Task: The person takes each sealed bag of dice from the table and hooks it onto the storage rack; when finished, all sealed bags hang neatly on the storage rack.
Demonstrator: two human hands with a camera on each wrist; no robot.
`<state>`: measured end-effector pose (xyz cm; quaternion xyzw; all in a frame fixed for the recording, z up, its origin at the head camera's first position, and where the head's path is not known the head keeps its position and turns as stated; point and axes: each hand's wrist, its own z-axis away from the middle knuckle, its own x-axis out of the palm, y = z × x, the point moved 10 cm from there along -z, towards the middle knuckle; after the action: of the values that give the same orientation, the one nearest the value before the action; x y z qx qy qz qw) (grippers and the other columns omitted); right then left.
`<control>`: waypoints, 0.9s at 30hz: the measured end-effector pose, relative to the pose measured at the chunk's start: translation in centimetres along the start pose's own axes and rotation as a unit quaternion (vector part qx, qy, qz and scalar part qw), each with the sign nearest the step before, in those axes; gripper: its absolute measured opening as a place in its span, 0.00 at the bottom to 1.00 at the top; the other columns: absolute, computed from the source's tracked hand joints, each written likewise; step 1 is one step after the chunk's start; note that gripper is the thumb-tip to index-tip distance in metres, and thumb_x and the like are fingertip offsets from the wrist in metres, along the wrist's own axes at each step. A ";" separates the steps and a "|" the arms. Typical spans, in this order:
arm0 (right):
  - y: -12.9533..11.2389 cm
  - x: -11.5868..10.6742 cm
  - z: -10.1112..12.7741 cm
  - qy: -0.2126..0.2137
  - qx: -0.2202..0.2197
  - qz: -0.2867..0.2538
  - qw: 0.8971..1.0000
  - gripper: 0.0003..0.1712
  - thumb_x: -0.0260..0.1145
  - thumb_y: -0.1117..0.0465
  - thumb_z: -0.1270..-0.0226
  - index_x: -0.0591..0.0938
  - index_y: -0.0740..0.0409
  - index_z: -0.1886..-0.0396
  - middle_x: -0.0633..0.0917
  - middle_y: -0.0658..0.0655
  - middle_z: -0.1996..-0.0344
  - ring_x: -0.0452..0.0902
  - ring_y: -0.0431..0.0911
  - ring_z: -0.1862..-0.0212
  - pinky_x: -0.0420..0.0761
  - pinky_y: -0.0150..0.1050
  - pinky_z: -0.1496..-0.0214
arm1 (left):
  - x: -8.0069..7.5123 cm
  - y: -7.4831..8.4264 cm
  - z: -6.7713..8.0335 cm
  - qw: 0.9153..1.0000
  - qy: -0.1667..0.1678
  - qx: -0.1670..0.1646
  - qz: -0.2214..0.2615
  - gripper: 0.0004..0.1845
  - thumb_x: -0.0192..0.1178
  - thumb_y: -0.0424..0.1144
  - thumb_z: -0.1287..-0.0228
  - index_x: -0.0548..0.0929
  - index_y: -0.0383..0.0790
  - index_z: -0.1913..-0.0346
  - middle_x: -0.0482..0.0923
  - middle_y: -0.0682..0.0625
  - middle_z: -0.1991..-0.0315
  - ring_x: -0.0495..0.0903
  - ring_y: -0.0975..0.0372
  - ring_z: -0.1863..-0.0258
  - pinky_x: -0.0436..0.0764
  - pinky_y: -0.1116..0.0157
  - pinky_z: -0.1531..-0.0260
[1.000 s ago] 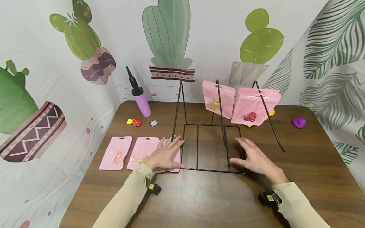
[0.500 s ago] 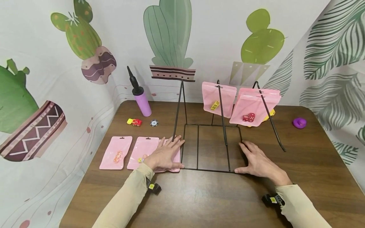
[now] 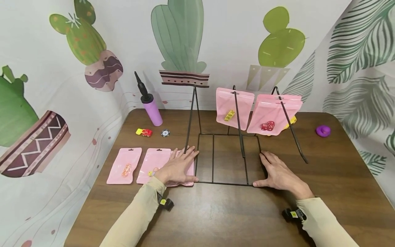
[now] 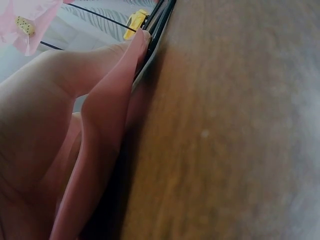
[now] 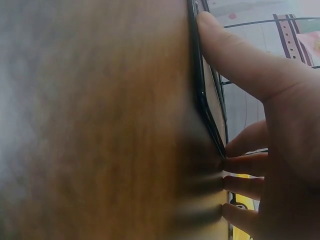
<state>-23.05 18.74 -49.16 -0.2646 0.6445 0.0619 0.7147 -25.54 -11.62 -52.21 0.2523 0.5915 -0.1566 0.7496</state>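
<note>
A black wire display rack (image 3: 213, 159) stands on the table, its base between my two hands. My left hand (image 3: 177, 168) lies spread over a pink zip bag (image 3: 190, 175), fingertips and thumb at the base's left side. In the left wrist view the bag's edge (image 4: 107, 100) curls up against the thumb. My right hand (image 3: 279, 171) is spread at the base's right side, its thumb (image 5: 235, 47) touching the front wire. Pink bags hang from two hooks: one with yellow dice (image 3: 229, 115), others with red dice (image 3: 267, 126) in front. The left hook (image 3: 190, 120) is bare.
Left of my left hand lie a pink bag with orange dice (image 3: 126, 169) and another pink bag (image 3: 157, 157). Behind are a toy car (image 3: 144, 132), a poker chip (image 3: 165, 132) and a purple hand pump (image 3: 152, 111). A purple duck (image 3: 323, 131) sits back right.
My right hand has moved outward to the right, from over the base's corner to its right side. The hanging bags have swung slightly. My left hand stays on the bag.
</note>
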 end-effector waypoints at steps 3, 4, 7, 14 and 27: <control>0.0 0.1 -0.1 -0.002 -0.001 0.002 1.000 0.67 0.72 0.28 0.56 0.63 0.76 0.32 0.63 0.76 0.32 0.56 0.71 0.32 0.61 0.65 0.32 | 0.1 -0.1 0.0 1.000 -0.008 -0.004 -0.004 0.59 0.58 0.76 0.51 0.47 0.54 0.21 0.39 0.50 0.20 0.43 0.47 0.23 0.41 0.41 0.27; 0.0 0.2 -0.1 -0.001 0.000 0.002 1.000 0.67 0.71 0.28 0.56 0.63 0.76 0.32 0.63 0.76 0.32 0.56 0.71 0.31 0.61 0.65 0.32 | 0.1 -0.2 0.0 1.000 -0.011 -0.005 -0.004 0.59 0.57 0.76 0.51 0.46 0.54 0.21 0.39 0.50 0.20 0.43 0.47 0.23 0.41 0.41 0.27; 0.0 0.3 0.0 0.001 0.001 0.003 1.000 0.67 0.71 0.28 0.56 0.63 0.76 0.32 0.63 0.76 0.32 0.56 0.71 0.31 0.62 0.64 0.32 | -0.1 -0.1 0.0 1.000 -0.012 0.000 -0.006 0.59 0.57 0.77 0.51 0.47 0.53 0.21 0.40 0.49 0.20 0.44 0.46 0.23 0.41 0.40 0.27; 0.0 0.5 -0.1 0.001 0.001 0.004 1.000 0.67 0.71 0.27 0.56 0.63 0.76 0.32 0.63 0.75 0.32 0.57 0.71 0.32 0.62 0.65 0.33 | -1.1 0.6 0.5 1.000 0.021 0.022 0.006 0.57 0.59 0.74 0.49 0.53 0.46 0.23 0.43 0.43 0.21 0.51 0.48 0.24 0.42 0.45 0.25; 0.5 0.4 -0.1 -0.011 0.016 -0.002 1.000 0.68 0.72 0.28 0.57 0.62 0.76 0.31 0.62 0.76 0.32 0.54 0.71 0.31 0.60 0.66 0.33 | -4.9 -0.1 5.1 0.971 0.201 -0.088 0.096 0.33 0.64 0.48 0.39 0.73 0.32 0.36 0.69 0.37 0.34 0.66 0.45 0.34 0.66 0.46 0.35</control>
<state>-23.29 19.01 -49.67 -0.2537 0.6372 0.0524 0.7259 -22.77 -14.91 -46.60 0.2672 0.7145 0.0225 0.6462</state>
